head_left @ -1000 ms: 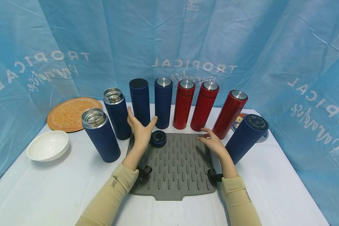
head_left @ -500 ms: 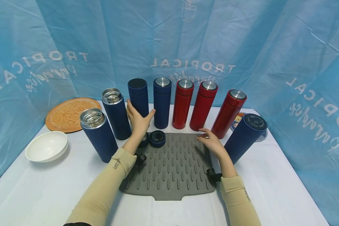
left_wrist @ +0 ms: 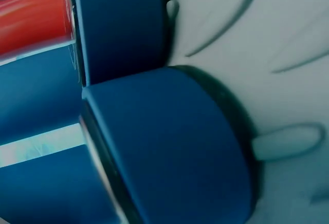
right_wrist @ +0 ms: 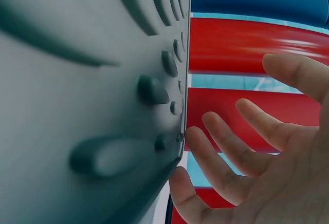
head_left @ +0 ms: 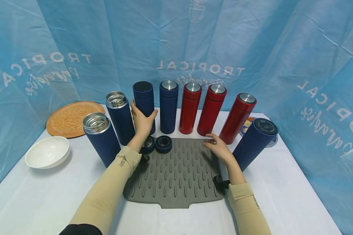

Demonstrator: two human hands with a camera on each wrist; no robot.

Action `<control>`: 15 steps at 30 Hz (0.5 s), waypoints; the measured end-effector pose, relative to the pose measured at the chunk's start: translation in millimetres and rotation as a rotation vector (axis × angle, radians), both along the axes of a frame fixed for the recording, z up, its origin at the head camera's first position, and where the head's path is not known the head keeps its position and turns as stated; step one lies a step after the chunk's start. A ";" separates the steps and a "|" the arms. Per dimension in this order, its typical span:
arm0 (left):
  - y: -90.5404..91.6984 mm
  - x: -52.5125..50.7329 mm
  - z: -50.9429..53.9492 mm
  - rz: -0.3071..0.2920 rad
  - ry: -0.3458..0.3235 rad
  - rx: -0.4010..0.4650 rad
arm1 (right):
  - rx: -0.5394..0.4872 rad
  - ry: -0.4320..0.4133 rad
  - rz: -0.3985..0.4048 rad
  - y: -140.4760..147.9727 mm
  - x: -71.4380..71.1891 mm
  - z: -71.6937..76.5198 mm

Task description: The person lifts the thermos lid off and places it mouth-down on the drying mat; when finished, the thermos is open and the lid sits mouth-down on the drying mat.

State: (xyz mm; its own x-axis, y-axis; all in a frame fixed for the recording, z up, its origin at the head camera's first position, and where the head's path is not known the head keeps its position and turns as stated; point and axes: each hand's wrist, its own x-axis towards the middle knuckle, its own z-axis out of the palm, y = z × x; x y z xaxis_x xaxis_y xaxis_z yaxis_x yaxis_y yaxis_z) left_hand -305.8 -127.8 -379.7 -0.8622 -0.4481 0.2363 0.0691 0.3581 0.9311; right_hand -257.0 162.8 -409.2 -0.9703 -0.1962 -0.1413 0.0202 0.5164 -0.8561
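My left hand is spread in front of a closed blue bottle, fingers at its left side and thumb at its right; whether they touch cannot be seen. Below that forearm, two blue lids sit side by side on the grey ridged mat. The left wrist view shows these lids close up, without the hand. At the mat's upper right edge, my right hand holds nothing, its fingers loosely spread. In the right wrist view that hand lies beside the mat.
Two uncapped blue bottles stand at left, near a white bowl and an orange round mat. Behind the grey mat are another blue bottle and several red ones. A blue bottle stands right, beside a patterned round mat.
My left hand has moved slightly left, nearer the closed blue bottle, uncovering the second lid. The grey mat's left side shows more. My right hand has barely moved.
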 end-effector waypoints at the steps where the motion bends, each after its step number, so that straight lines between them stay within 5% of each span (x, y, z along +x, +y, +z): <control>1: -0.4 -0.8 0.3 -0.002 -0.004 0.001 | -0.002 -0.004 -0.001 0.5 -0.1 -0.3; 6: -2.6 -3.6 1.0 -0.011 -0.017 0.007 | -0.031 -0.028 0.000 1.1 1.2 4.0; 15: -5.4 -6.3 -3.6 0.004 -0.059 0.000 | -0.056 -0.050 0.015 -9.6 20.5 34.1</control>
State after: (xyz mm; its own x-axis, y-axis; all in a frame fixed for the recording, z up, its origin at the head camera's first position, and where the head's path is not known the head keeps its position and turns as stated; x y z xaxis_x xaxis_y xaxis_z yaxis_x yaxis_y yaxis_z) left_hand -312.1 -133.2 -383.3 -0.8727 -0.4520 0.1846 0.0122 0.3579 0.9337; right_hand -236.5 153.2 -375.1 -0.9593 -0.2195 -0.1780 0.0565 0.4682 -0.8818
